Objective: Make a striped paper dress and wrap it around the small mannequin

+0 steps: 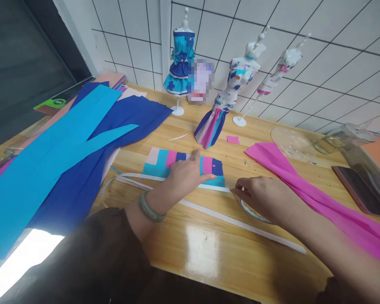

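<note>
My left hand [183, 177], with a green bangle on its wrist, lies over a patchwork piece of fabric [155, 169] in pink, turquoise, magenta and dark blue. Its index finger and thumb are stretched apart, and it covers the middle of the piece. A narrow white strip [215, 188] runs along the fabric's near edge, under that hand. At the strip's right end, my right hand [256, 194] pinches it between thumb and fingers. The strip folds back at the left, and a second length [240, 223] lies across the table nearer me. A pale ring-shaped thing [255, 211] is partly hidden below my right hand.
Turquoise cloth [57, 156] and dark blue cloth [139, 114] cover the left side. Magenta cloth [291, 173] lies right, near a phone [361, 190] and a glass jar [342, 137]. Small dress forms, including one in a blue dress [179, 63], stand along the tiled wall.
</note>
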### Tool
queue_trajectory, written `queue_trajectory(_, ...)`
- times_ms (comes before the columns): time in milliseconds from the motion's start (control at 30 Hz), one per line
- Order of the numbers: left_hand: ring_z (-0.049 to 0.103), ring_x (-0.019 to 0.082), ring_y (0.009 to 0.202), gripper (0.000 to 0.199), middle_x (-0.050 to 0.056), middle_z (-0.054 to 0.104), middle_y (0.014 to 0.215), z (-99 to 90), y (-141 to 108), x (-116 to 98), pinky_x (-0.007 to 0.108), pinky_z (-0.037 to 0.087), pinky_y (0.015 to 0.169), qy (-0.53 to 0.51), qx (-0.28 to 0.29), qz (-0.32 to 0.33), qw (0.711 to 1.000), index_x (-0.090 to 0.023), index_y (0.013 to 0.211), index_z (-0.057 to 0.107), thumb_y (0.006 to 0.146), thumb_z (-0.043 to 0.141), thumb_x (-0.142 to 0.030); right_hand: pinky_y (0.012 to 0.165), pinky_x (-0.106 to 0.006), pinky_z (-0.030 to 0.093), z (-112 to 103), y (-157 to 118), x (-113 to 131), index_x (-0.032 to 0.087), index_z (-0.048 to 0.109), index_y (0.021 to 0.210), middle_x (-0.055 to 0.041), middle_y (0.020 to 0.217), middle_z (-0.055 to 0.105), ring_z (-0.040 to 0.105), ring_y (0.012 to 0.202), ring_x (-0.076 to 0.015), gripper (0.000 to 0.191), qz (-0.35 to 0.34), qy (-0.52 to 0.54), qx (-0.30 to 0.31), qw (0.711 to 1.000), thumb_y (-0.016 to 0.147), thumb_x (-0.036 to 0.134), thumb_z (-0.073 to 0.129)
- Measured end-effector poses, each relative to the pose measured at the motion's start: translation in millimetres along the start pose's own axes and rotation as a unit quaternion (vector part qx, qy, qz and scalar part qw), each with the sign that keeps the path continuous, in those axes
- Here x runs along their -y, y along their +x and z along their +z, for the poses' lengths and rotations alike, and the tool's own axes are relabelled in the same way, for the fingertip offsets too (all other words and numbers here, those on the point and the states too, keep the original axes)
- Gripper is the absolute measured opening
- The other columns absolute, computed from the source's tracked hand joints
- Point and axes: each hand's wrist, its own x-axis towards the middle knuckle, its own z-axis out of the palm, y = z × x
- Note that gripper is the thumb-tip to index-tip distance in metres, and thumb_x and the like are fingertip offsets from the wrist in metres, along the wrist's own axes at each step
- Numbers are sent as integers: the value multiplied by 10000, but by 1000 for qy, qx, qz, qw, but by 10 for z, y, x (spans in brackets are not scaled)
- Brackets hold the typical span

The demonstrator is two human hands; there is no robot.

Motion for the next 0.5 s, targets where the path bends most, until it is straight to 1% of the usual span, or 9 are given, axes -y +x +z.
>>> queue_trajectory(167, 657, 337, 916, 1059, 199, 686, 993, 36, 27, 35, 338, 450, 672, -9, 8, 15, 1000, -92, 1457, 178, 707, 372, -813, 469, -255, 283, -7, 50, -3, 194, 653, 693, -50, 597, 663, 595, 524, -171, 343, 16, 27, 41, 999, 907, 336, 426)
queue_trajectory(333, 666, 328, 881, 1060, 182, 689, 1012, 58, 22, 36, 336, 458, 655, 6, -4, 23, 1000, -113, 1459, 186, 688, 464, -785, 504, -263, 323, -65, 129, 4, 208, 654, 712, -61, 705, 687, 614, 608, -187, 350, 44, 53, 130, 989, 906, 369, 411)
queue_trajectory(500, 679, 320, 836, 1077, 166, 708, 943, 53, 2, 23, 327, 463, 628, 13, -15, 24, 1000, -111, 1445, 236, 640, 597, -727, 517, -267, 339, -81, 222, -9, 212, 675, 737, -68, 743, 699, 630, 643, -200, 309, 46, 67, 173, 981, 880, 348, 437)
